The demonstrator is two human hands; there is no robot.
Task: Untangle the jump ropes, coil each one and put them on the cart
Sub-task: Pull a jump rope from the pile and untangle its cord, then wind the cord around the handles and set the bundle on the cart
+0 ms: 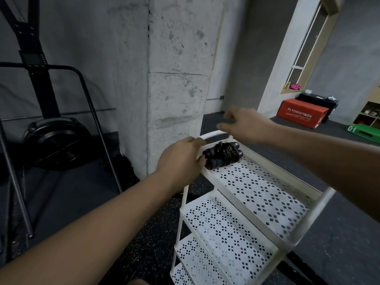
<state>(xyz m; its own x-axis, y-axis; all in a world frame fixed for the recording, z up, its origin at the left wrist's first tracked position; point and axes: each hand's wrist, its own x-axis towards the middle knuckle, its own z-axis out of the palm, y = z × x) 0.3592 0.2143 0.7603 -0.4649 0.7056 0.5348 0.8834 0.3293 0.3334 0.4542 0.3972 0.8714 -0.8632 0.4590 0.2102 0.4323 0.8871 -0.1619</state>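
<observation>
A white three-tier cart (273,177) with perforated shelves stands in front of me. Coiled black jump ropes (223,154) with foam handles lie at the far end of its top shelf. My left hand (181,159) reaches over the cart's far corner, fingers curled at the end of a rope handle and the cart's rim; whether it grips the handle is unclear. My right hand (244,124) hovers above the cart's far handle bar (213,134), fingers spread and holding nothing.
A concrete pillar (176,83) rises just behind the cart. A black fan machine on a metal frame (55,145) stands at the left. A red plyo box (302,114) and a green box (364,132) sit on the dark rubber floor at the right.
</observation>
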